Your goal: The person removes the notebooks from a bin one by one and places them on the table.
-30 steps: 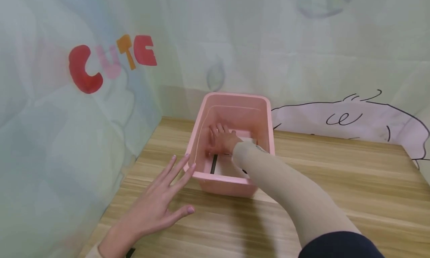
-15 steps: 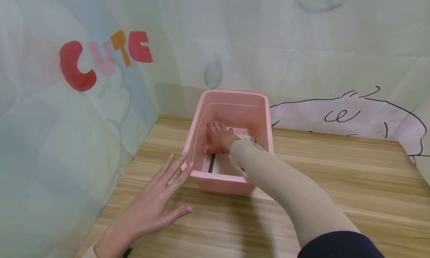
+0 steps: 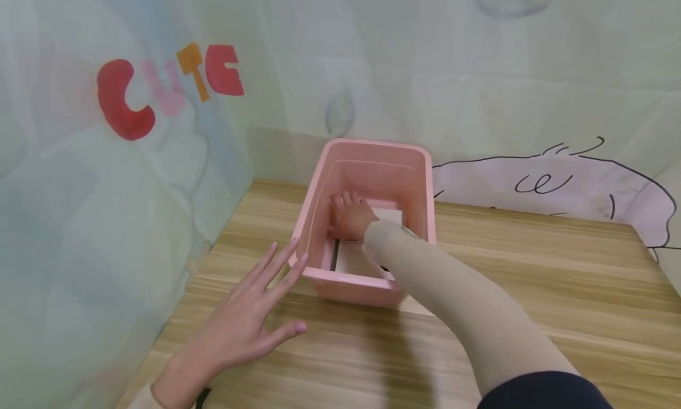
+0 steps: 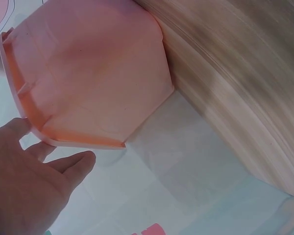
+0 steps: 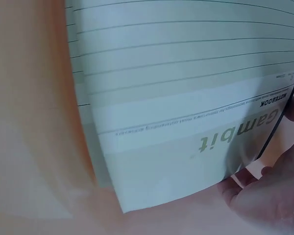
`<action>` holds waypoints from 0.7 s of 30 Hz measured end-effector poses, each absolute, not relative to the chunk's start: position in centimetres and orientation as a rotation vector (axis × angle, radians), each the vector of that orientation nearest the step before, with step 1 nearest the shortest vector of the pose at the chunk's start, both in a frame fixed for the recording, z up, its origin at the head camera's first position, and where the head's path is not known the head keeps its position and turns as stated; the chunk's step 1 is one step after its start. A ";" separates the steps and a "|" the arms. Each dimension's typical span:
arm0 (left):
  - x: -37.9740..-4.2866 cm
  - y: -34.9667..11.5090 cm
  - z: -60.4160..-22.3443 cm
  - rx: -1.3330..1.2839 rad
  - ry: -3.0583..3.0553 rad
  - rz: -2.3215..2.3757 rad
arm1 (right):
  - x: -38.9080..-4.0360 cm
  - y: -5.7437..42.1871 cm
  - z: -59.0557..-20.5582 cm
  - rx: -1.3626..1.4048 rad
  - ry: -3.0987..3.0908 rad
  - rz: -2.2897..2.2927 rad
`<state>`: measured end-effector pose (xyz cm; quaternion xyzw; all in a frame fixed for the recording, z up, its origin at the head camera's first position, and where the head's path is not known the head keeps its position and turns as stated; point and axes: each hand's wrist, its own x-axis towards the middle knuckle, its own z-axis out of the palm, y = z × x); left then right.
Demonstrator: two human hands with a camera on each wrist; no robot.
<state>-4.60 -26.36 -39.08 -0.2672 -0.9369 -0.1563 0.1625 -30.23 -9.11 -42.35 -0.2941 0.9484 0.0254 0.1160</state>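
A pink plastic bin (image 3: 357,291) stands on the wooden table by the back wall. Deep inside it is my right hand (image 3: 350,218), at the far left corner of a notebook (image 3: 357,260) with a dark spine. In the right wrist view, the notebook (image 5: 186,103) shows ruled lines and "Gambit" print. My right hand (image 5: 277,191) grips its corner there, thumb by the spine and fingers at the end edge; some fingertips are hidden. My left hand (image 3: 239,320) has its fingers spread, fingertips touching the bin's near left rim.
A printed cloth wall (image 3: 159,178) with "CUTE" lettering rises at the left, and another at the back. The wooden table (image 3: 532,267) extends to the right of the bin. More lined paper (image 5: 81,93) lies beneath the notebook in the right wrist view.
My right hand has shifted slightly inside the bin, its fingers looking a little more bent. The head view has tilted a bit. My left hand stays at the rim.
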 end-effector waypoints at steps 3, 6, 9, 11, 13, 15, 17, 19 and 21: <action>-4.7 -26.3 -39.1 -0.765 -2.672 -0.449 | -29.7 -8.8 -42.0 -0.858 2.797 0.062; -4.7 -26.2 -39.0 -0.765 -2.676 -0.453 | -28.9 -8.7 -41.2 -0.857 2.784 0.064; -4.8 -26.2 -39.0 -0.758 -2.686 -0.443 | -28.0 -8.6 -40.2 -0.867 2.770 0.092; -4.8 -26.2 -39.0 -0.753 -2.691 -0.438 | -27.6 -8.6 -39.7 -0.882 2.767 0.116; -4.8 -26.2 -38.9 -0.749 -2.696 -0.438 | -27.5 -8.5 -39.4 -0.895 2.769 0.135; -4.9 -26.2 -38.8 -0.747 -2.697 -0.437 | -27.7 -8.5 -39.3 -0.896 2.778 0.130; -4.9 -26.1 -38.8 -0.745 -2.697 -0.439 | -27.9 -8.4 -39.3 -0.873 2.785 0.108; -4.9 -26.1 -38.8 -0.744 -2.699 -0.437 | -28.1 -8.4 -39.1 -0.829 2.781 0.077; -4.9 -26.1 -38.8 -0.745 -2.699 -0.439 | -28.1 -8.4 -38.8 -0.782 2.763 0.043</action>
